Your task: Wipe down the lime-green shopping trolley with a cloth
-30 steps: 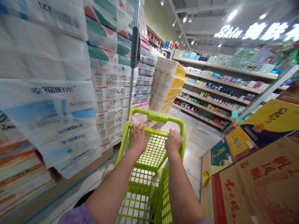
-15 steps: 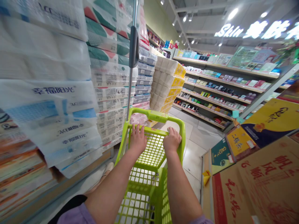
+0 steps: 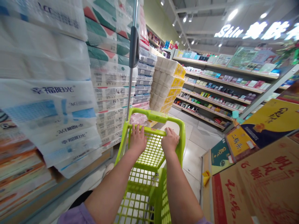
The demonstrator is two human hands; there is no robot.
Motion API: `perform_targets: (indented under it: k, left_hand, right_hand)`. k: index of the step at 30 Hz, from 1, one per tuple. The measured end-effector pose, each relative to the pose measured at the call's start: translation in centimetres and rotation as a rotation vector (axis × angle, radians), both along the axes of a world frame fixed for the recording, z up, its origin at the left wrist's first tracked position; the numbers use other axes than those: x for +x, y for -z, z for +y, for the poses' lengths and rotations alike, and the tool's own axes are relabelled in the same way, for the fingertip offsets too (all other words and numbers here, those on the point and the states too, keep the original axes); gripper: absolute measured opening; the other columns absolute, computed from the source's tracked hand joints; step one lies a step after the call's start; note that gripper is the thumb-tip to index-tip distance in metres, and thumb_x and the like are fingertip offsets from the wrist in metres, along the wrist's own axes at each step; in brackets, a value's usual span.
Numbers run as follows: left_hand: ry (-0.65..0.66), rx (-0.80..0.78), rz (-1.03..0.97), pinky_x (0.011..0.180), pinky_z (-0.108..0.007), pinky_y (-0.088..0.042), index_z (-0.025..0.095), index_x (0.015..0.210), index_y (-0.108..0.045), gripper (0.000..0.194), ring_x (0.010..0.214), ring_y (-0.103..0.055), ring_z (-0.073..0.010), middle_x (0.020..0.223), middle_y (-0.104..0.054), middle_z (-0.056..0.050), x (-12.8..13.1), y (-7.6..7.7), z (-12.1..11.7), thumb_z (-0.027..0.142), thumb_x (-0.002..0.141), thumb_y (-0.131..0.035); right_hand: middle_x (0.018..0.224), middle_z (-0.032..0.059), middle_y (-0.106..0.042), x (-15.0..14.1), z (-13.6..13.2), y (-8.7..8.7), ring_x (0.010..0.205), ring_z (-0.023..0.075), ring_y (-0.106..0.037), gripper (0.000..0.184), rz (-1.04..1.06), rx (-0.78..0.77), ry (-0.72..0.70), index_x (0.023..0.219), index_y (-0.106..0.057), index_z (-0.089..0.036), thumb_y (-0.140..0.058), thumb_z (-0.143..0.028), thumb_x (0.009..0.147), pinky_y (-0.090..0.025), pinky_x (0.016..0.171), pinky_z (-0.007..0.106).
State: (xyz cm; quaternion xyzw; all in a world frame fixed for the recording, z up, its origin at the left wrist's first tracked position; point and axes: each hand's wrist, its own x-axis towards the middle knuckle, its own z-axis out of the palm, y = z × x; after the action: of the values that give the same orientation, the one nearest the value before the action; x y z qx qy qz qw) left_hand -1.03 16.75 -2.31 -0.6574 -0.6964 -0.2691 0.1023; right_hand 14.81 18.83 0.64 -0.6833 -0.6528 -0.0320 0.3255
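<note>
A lime-green plastic rolling shopping basket [image 3: 157,117] stands in front of me, its grid walls and bottom visible. From its left side rises a metal pole with a grey grip [image 3: 134,46]. My left hand [image 3: 138,139] lies over the basket's upper inner rim, its fingers stretched across the edge. Farther right on the same rim, my right hand [image 3: 170,140] is closed, fingers curled over the edge. The undersides of both hands are hidden.
Stacked packs of tissue paper [image 3: 46,102] line the left side, with more toilet roll packs [image 3: 167,82] farther along. Cardboard boxes [image 3: 268,177] crowd the right. Beyond the tiled floor [image 3: 193,155] stand shelves of small boxed goods [image 3: 217,81].
My right hand has shifted slightly to the left on the rim. My left hand and the basket stay in place. A foot at lower left has moved slightly.
</note>
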Motion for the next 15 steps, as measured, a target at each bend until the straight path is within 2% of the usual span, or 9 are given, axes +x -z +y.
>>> perform_targets:
  k: [3, 5, 7, 10, 11, 13, 15]
  left_hand:
    - [-0.003, 0.001, -0.011, 0.108, -0.052, -0.036, 0.009, 0.136, -0.04, 0.055, 0.142, -0.018, -0.0381, 0.148, -0.036, -0.018, 0.1, -0.1, 0.0, 0.026, 0.084, -0.05]
    - [-0.002, 0.001, -0.015, 0.108, -0.052, -0.036, 0.01, 0.136, -0.04, 0.056, 0.142, -0.018, -0.0382, 0.148, -0.035, -0.018, 0.0, -0.1, -0.1, 0.026, 0.084, -0.05]
    - [0.002, 0.001, -0.014, 0.108, -0.051, -0.036, 0.01, 0.137, -0.04, 0.056, 0.142, -0.018, -0.0385, 0.148, -0.035, -0.018, -0.1, -0.2, -0.1, 0.026, 0.084, -0.05]
    - [0.001, 0.003, -0.007, 0.109, -0.051, -0.035, 0.009, 0.136, -0.04, 0.055, 0.142, -0.018, -0.0389, 0.148, -0.036, -0.018, -0.2, -0.1, -0.1, 0.027, 0.085, -0.049]
    - [-0.005, 0.007, -0.006, 0.109, -0.051, -0.034, 0.01, 0.136, -0.04, 0.055, 0.142, -0.018, -0.0385, 0.147, -0.036, -0.018, -0.2, -0.1, -0.1, 0.027, 0.085, -0.049]
    - [-0.015, 0.019, -0.005, 0.109, -0.051, -0.034, 0.01, 0.135, -0.041, 0.054, 0.142, -0.018, -0.0375, 0.147, -0.037, -0.018, -0.1, 0.0, 0.0, 0.027, 0.085, -0.049]
    - [-0.015, 0.032, -0.007, 0.109, -0.052, -0.035, 0.011, 0.135, -0.042, 0.053, 0.142, -0.019, -0.0367, 0.146, -0.038, -0.017, -0.1, 0.1, 0.1, 0.027, 0.084, -0.05]
  right_hand:
    - [0.134, 0.0011, -0.056, -1.0, -0.2, 0.3, 0.122, 0.0225, -0.046, 0.059, -0.112, 0.008, -0.256, 0.126, -0.058, -0.025, -0.046, -0.006, 0.071, -0.03, 0.104, 0.036]
    - [0.135, -0.0016, -0.055, -1.4, -0.2, 0.3, 0.122, 0.0203, -0.046, 0.06, -0.144, 0.012, -0.348, 0.127, -0.057, -0.029, -0.045, -0.005, 0.072, -0.03, 0.104, 0.034]
    - [0.135, -0.0006, -0.055, -1.1, 0.0, 0.3, 0.12, 0.0209, -0.048, 0.058, -0.106, 0.008, -0.26, 0.125, -0.058, -0.029, -0.045, -0.006, 0.074, -0.029, 0.104, 0.037]
    - [0.134, 0.0046, -0.055, -0.4, 0.2, 0.2, 0.118, 0.0248, -0.05, 0.053, -0.019, 0.016, -0.025, 0.122, -0.06, -0.025, -0.045, -0.008, 0.074, -0.027, 0.103, 0.044]
    - [0.134, 0.0053, -0.055, -0.3, 0.2, 0.2, 0.118, 0.0252, -0.05, 0.053, -0.013, 0.017, -0.006, 0.121, -0.061, -0.025, -0.045, -0.008, 0.074, -0.028, 0.103, 0.044]
    - [0.133, 0.0041, -0.056, -0.7, 0.1, 0.2, 0.118, 0.0242, -0.049, 0.054, -0.051, 0.01, -0.088, 0.121, -0.061, -0.025, -0.045, -0.007, 0.073, -0.029, 0.103, 0.041]
    - [0.135, 0.0012, -0.055, -1.4, 0.0, 0.2, 0.12, 0.022, -0.048, 0.057, -0.129, 0.001, -0.246, 0.124, -0.059, -0.027, -0.044, -0.006, 0.073, -0.029, 0.103, 0.037]
